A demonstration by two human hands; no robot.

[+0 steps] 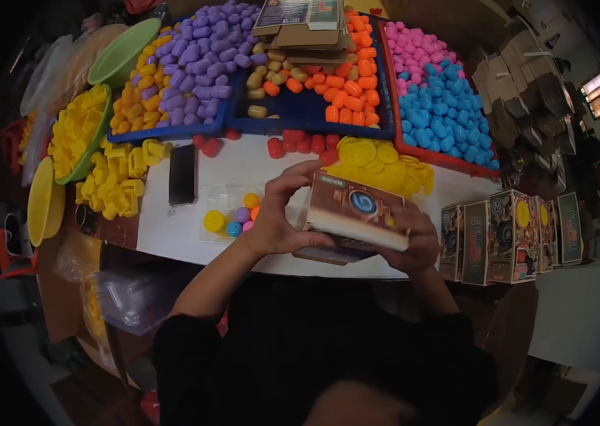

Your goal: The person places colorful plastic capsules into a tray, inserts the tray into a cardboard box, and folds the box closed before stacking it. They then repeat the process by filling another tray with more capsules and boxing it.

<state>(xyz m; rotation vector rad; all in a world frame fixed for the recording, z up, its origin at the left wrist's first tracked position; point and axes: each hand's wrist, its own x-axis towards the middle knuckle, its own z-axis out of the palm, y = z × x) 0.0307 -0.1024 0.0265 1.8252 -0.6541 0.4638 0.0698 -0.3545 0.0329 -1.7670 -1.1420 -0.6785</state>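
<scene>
Between my two hands is a brown printed cardboard box with a blue round emblem, tilted above the white table. My left hand grips its left end, thumb along the near side and fingers over the far edge. My right hand is closed round the right end, its fingers slightly blurred. Just left of the box, a clear plastic tray holds several small pieces, among them a yellow disc, a blue ball and an orange ball. My left wrist partly hides this tray.
Blue trays at the back hold purple capsules and orange capsules; a red-rimmed tray has blue capsules. Yellow discs, red capsules and a phone lie nearer. Printed boxes stand at right, yellow pieces at left.
</scene>
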